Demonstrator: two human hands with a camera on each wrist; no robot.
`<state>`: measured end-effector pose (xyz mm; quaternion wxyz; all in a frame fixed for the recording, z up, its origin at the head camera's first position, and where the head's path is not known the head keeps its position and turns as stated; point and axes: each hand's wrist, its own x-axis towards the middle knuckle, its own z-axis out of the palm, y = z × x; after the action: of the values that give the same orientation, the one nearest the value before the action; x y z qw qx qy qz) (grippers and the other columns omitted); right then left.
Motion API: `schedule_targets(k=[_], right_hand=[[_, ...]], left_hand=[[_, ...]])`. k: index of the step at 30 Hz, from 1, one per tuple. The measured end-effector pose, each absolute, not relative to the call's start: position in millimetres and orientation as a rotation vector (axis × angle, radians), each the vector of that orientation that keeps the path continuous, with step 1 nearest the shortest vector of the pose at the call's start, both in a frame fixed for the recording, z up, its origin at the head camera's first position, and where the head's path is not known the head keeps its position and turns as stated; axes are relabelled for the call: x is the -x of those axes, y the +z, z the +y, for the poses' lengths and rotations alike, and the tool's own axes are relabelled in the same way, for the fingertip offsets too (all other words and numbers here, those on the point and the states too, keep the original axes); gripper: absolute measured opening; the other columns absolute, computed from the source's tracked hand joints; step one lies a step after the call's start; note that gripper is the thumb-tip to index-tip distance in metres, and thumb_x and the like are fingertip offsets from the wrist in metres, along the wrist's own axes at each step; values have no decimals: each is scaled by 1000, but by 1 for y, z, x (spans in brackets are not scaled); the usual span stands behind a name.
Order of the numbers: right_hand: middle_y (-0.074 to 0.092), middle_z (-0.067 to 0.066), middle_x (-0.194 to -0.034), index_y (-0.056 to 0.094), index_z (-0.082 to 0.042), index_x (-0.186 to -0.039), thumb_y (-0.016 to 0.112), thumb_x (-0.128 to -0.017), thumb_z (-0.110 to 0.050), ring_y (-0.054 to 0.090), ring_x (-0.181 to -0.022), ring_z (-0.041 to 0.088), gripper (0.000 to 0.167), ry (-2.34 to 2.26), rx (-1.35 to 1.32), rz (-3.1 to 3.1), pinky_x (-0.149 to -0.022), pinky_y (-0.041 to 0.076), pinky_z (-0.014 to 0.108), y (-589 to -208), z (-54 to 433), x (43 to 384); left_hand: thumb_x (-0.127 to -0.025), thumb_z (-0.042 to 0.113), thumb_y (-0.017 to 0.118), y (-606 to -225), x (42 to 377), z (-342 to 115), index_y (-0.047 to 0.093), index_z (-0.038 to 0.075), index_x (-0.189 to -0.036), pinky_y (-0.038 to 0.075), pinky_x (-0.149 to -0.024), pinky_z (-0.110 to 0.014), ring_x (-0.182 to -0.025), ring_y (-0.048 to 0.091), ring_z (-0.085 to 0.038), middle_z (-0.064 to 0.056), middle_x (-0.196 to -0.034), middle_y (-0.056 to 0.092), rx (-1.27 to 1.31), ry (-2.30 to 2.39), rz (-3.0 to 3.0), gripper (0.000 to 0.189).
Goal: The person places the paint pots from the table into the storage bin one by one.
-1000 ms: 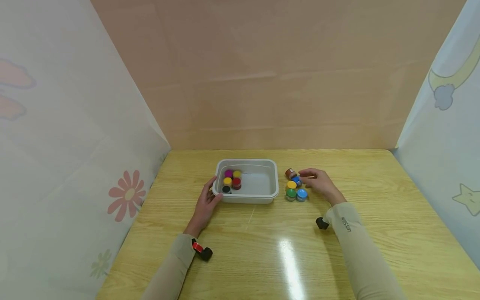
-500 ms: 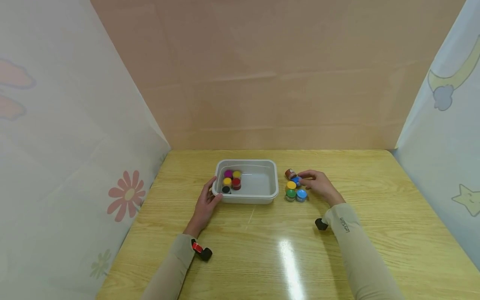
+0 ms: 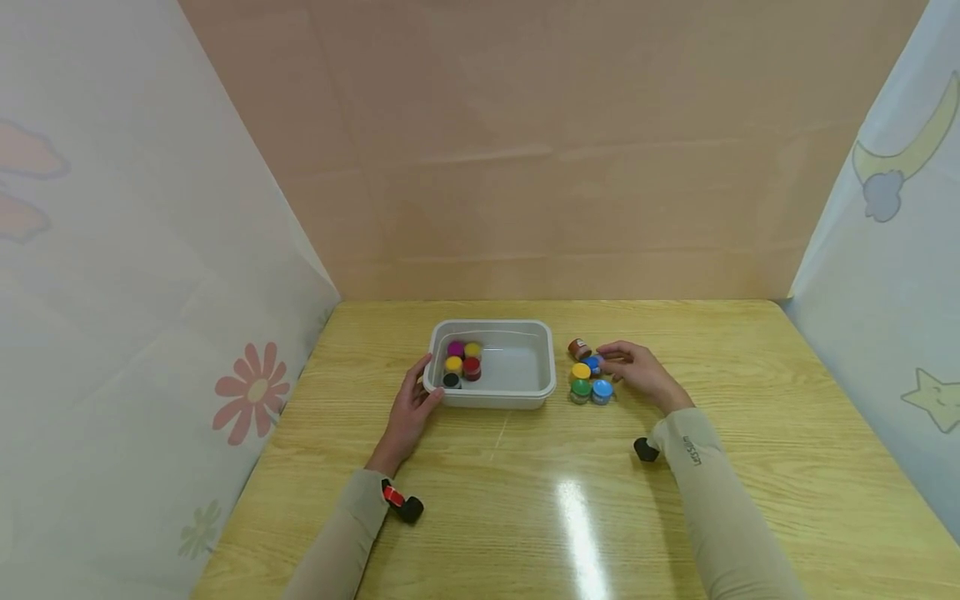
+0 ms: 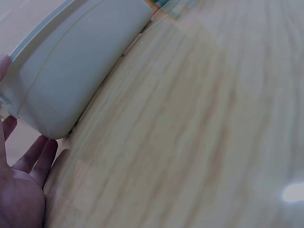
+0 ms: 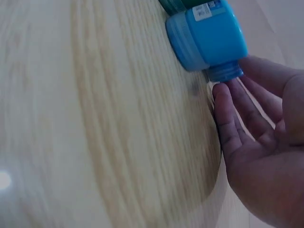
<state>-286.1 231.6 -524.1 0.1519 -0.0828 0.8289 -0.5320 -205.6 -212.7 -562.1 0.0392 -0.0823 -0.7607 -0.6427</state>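
Tub (image 3: 495, 402) — L hand (image 3: 406, 419) grips; R hand (image 3: 639, 370) pinches dk-blue jar (image 3: 592, 365)

The tray (image 3: 516, 367) has free room at its right while jars (image 3: 472, 369) crowd its left.

Off the tray's (image 3: 491, 402) right edge, the dark blue jar (image 3: 592, 365) is partly hidden, seemingly by the right hand (image 3: 637, 368); the light blue jar's (image 5: 218, 40) label (image 5: 202, 13) is blurred.
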Motion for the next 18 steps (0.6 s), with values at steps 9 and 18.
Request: schedule_targets(k=[9,18], right_hand=[[63,23,-134,56,1,-143,63,-105,-30,63,-104,23,50,-1471,261,2434,-80,54,30,-527,236,282],[59,24,-141,56,0,-143,59,-106,-37,68,-114,31,52,-1522,186,2436,-93,59,35,-518,235,282]], left_hand=[[-105,26,64,-561,205,-213,33,37,-161,39,-119,-53,-148,44,-32,3,-169,30,245,-1970,-2337,65],[-105,26,63,-561,205,-213,32,36,-161,39,-119,-54,-148,44,-32,1,-169,29,259,-1981,-2329,65]])
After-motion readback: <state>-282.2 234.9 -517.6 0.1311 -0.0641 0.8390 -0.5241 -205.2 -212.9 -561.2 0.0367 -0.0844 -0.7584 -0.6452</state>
